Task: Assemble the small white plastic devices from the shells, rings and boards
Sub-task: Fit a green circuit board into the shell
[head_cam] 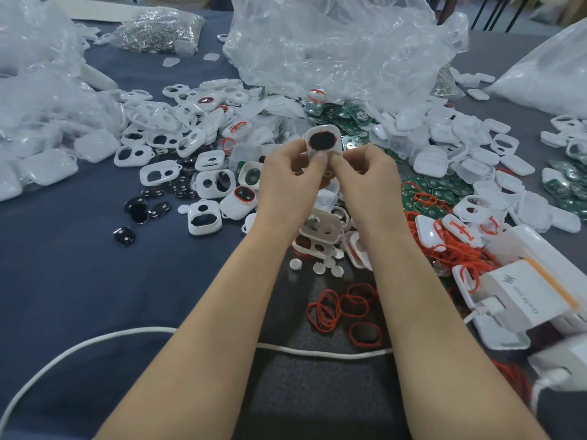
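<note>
At the far left of the frame, clear bags (38, 100) lie slumped open, likely so parts can be tipped out within reach. Right of them, loose shells (178, 138) are spread across the blue table (79, 265), with black ovals (143, 206) just below, a working stock laid out flat for easy picking. A white cable (120, 336) curves across the lower left.

In the middle of the frame the left hand (290, 179) and right hand (365, 179) meet, lifted above the heap. Each has its thumb and fingertips curled in, pinching the lower edge of one shell (322, 139) from its own side. It seems held up and tilted toward the eyes so the fit can be checked or pressed home. This shell is white with rounded corners, and a dark oval fills its window, with a hint of red at the upper rim. I cannot tell whether the insert is fully seated.

Green boards (336, 119) lie just behind the hands, at the mouth of a big bag. Red rings (343, 309) sit at lower centre-right, and a white box (533, 293) lies at the right edge.
</note>
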